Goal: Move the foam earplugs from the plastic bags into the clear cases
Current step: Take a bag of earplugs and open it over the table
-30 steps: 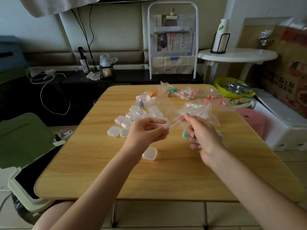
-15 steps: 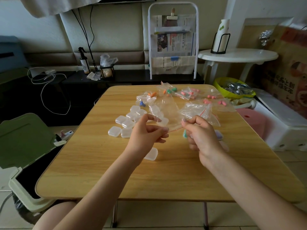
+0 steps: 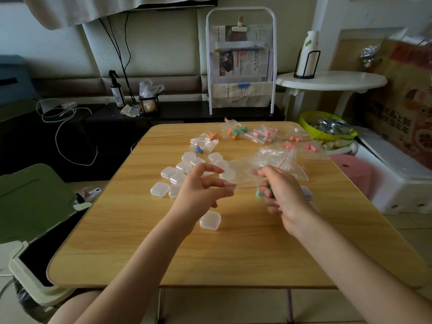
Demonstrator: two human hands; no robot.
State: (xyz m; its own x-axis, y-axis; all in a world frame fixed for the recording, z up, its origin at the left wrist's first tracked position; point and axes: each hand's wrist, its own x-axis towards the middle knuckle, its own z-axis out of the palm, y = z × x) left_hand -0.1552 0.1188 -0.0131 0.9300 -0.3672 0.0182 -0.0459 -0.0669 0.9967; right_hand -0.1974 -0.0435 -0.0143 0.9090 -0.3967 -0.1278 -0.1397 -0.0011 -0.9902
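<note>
Both hands have drawn slightly apart, stretching an empty plastic bag flat above the wooden table. Left hand pinches its left edge; right hand pinches the right edge and curls around green earplugs. One clear case sits just below the left hand.

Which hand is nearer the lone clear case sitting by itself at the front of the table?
Left. The left hand hovers just above and behind the lone clear case; the right hand, gripping green earplugs, sits off to its right.
</note>
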